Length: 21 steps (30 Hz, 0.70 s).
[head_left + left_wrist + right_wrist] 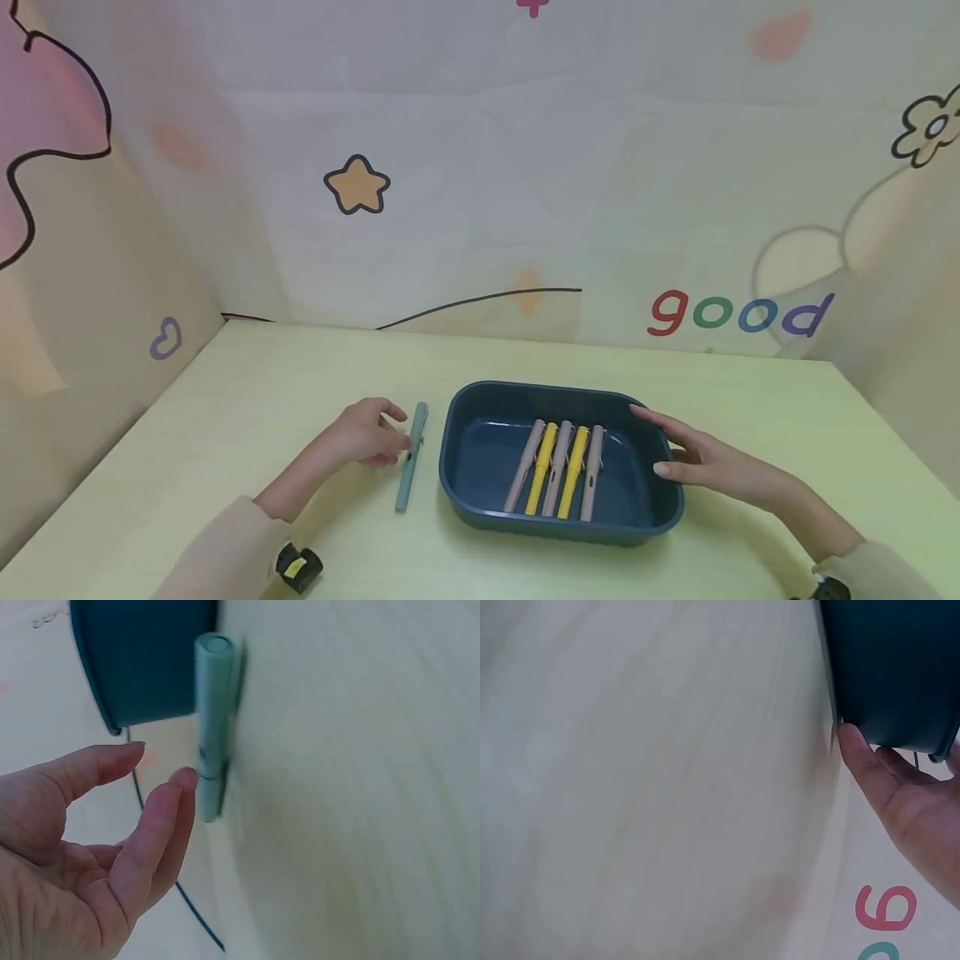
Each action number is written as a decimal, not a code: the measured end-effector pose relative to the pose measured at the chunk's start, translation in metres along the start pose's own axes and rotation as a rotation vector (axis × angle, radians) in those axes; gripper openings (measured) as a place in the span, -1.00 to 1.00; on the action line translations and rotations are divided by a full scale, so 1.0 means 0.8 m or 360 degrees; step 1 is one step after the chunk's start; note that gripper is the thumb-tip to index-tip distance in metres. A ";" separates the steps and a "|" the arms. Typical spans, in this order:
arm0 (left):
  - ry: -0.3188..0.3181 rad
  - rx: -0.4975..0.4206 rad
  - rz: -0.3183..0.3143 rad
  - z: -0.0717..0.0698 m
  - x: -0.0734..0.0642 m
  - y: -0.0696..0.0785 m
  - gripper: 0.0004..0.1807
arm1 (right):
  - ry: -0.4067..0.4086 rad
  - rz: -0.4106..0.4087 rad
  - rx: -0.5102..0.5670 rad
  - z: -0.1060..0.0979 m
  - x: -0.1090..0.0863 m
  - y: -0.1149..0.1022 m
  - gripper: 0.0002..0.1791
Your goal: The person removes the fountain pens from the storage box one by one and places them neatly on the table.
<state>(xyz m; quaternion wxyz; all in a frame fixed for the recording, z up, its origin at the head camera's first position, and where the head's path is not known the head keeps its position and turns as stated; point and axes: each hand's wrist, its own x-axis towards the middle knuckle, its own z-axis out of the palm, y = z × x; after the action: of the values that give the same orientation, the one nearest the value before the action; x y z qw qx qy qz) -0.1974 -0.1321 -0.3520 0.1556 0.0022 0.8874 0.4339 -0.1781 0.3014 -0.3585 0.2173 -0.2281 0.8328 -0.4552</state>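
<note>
A teal pen (412,457) lies on the table, left of a dark blue bin (555,529). Beside that pen is my left hand (369,433), its thumb and fingers apart. In the left wrist view a fingertip comes right up to the side of the pen (214,712), and nothing is gripped. At the bin's right end my right hand (712,462) holds the rim, thumb over the edge and other fingers along the outer wall. Inside the bin several pens lie side by side: three greyish-mauve pens (558,467) alternating with two yellow pens (573,471).
The pale wooden table (315,367) ends at a printed backdrop (480,208) at the back and sides. A black strapped device (298,568) sits at the left wrist, and another (831,588) at the right.
</note>
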 end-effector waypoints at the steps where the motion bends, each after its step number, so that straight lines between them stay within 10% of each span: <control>1: 0.0007 -0.0016 0.0030 -0.002 -0.003 0.002 -0.57 | -0.0001 -0.0001 -0.0002 0.000 0.001 0.000 -0.28; 14: 0.0014 -0.0206 0.0597 0.012 -0.033 0.042 -0.63 | -0.0023 0.0012 0.0046 0.001 0.002 -0.004 -0.26; 21: -0.0078 -0.0302 0.0705 0.035 -0.033 0.063 -0.60 | -0.0037 0.0021 0.0062 0.002 0.001 -0.005 -0.26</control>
<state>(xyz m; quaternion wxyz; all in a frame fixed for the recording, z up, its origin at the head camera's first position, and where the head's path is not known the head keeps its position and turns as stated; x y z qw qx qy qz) -0.1714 -0.0830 -0.3220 0.0776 0.1928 0.8164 0.5388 -0.1771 0.2980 -0.3557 0.2344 -0.2236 0.8226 -0.4672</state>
